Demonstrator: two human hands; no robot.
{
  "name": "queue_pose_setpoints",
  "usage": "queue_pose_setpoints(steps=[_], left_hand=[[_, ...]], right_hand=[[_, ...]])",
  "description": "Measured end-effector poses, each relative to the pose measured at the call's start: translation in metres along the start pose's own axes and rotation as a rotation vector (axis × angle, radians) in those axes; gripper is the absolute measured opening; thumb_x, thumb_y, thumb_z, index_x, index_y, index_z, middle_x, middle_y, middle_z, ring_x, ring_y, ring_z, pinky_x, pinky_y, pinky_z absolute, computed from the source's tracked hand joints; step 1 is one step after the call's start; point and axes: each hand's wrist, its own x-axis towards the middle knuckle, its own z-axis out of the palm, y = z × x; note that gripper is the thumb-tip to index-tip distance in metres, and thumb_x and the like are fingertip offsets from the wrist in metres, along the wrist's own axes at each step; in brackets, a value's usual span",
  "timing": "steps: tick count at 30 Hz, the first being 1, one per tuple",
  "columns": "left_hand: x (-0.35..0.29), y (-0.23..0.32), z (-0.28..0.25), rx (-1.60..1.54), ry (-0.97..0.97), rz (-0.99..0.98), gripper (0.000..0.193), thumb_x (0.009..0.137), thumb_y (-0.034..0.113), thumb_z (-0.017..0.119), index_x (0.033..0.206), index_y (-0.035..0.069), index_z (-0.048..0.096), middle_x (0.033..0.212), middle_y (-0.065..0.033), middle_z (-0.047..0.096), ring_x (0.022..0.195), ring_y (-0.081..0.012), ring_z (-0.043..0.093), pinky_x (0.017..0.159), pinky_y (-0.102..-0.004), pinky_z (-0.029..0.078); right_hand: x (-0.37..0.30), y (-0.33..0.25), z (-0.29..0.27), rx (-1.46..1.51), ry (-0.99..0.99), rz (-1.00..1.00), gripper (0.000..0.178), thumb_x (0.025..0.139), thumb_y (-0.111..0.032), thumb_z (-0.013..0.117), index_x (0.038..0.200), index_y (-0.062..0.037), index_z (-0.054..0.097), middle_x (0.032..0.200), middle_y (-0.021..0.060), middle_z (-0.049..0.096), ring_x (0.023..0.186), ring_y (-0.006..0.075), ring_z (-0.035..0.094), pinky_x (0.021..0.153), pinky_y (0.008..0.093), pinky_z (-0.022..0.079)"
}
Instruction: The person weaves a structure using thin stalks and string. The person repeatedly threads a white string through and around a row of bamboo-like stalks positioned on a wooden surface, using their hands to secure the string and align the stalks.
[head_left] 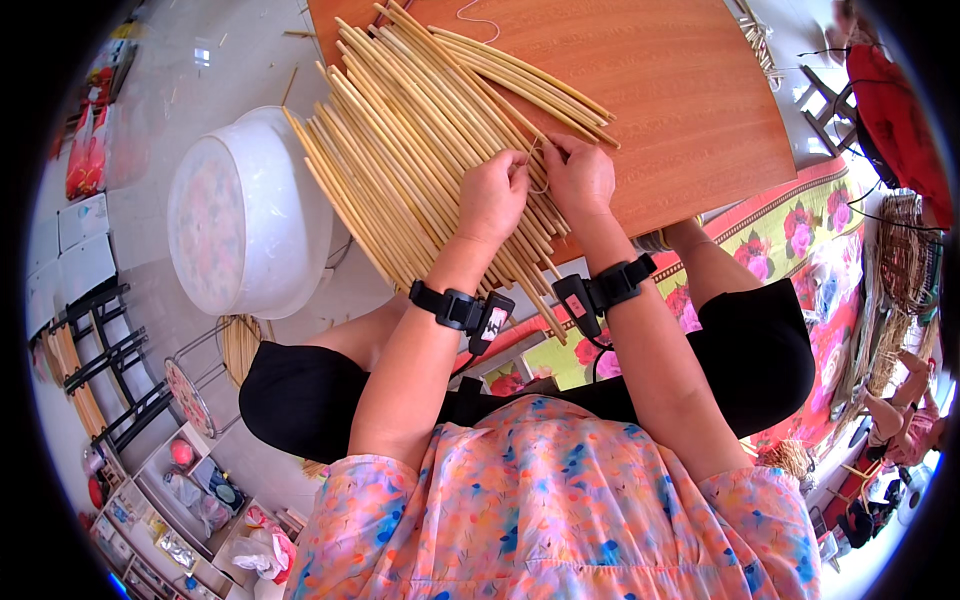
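Note:
A row of straw-coloured reed sticks (400, 130), laid side by side, hangs partly over the near left edge of the brown table (690, 110). At its right side my left hand (492, 197) is closed in a pinch, thumb against fingers, on a thin pale string. My right hand (581, 178), also pinched, is close beside it at the same string (540, 188), which loops by the outermost reeds. Their fingertips are nearly together; the exact grip is partly hidden. Several loose reeds (540, 85) lie on the table beyond my right hand.
To the left stands a white plastic-wrapped round stool (270, 215). Shelves (190, 500) with bags are at the lower left. A flowered cloth (800, 225) spreads to the right, beside bundles of twigs (900, 260). Another person (910, 420) sits at the far right.

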Motion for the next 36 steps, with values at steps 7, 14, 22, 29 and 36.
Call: queue_pose_setpoints(steps=[7, 14, 22, 29, 36], left_hand=[[0.001, 0.0, 0.0, 0.007, -0.009, -0.017, 0.018, 0.089, 0.01, 0.061, 0.1, -0.003, 0.066, 0.071, -0.0118, 0.067, 0.059, -0.0133, 0.06, 0.057, -0.0271, 0.048], [0.005, 0.006, -0.003, 0.068, 0.036, -0.096, 0.015, 0.084, 0.016, 0.063, 0.086, 0.003, 0.07, 0.077, -0.0178, 0.068, 0.072, -0.033, 0.067, 0.067, -0.0387, 0.054], [0.005, 0.02, -0.002, 0.32, 0.092, -0.083, 0.014, 0.084, 0.018, 0.062, 0.082, 0.006, 0.069, 0.076, -0.0172, 0.067, 0.074, -0.0366, 0.066, 0.067, -0.0443, 0.053], [0.007, 0.023, 0.003, 0.391, 0.103, -0.088, 0.015, 0.085, 0.019, 0.062, 0.083, 0.007, 0.069, 0.077, -0.0174, 0.067, 0.075, -0.0366, 0.065, 0.069, -0.0446, 0.052], [0.009, 0.023, 0.006, 0.376, 0.104, -0.096, 0.015, 0.085, 0.019, 0.062, 0.084, 0.005, 0.069, 0.078, -0.0178, 0.067, 0.077, -0.0368, 0.065, 0.07, -0.0437, 0.052]], right_hand=[[-0.001, -0.002, -0.001, -0.01, -0.003, 0.008, 0.024, 0.085, -0.033, 0.063, 0.1, -0.0177, 0.074, 0.087, 0.0161, 0.07, 0.083, 0.0344, 0.067, 0.073, 0.043, 0.054], [-0.003, -0.001, 0.0, 0.016, 0.026, 0.007, 0.022, 0.083, -0.032, 0.066, 0.098, -0.0177, 0.074, 0.084, 0.0142, 0.069, 0.081, 0.0339, 0.067, 0.072, 0.0428, 0.054], [-0.003, 0.001, 0.002, 0.044, 0.06, -0.023, 0.021, 0.082, -0.031, 0.068, 0.096, -0.0172, 0.075, 0.083, 0.0141, 0.069, 0.079, 0.0338, 0.067, 0.071, 0.0426, 0.053], [-0.004, 0.001, 0.004, -0.007, 0.106, -0.057, 0.019, 0.082, -0.031, 0.067, 0.093, -0.0167, 0.075, 0.082, 0.0141, 0.069, 0.078, 0.0347, 0.066, 0.071, 0.0431, 0.053], [-0.006, 0.006, 0.011, 0.008, 0.202, -0.142, 0.019, 0.082, -0.03, 0.066, 0.09, -0.015, 0.074, 0.083, 0.0118, 0.069, 0.078, 0.0335, 0.066, 0.069, 0.0428, 0.053]])
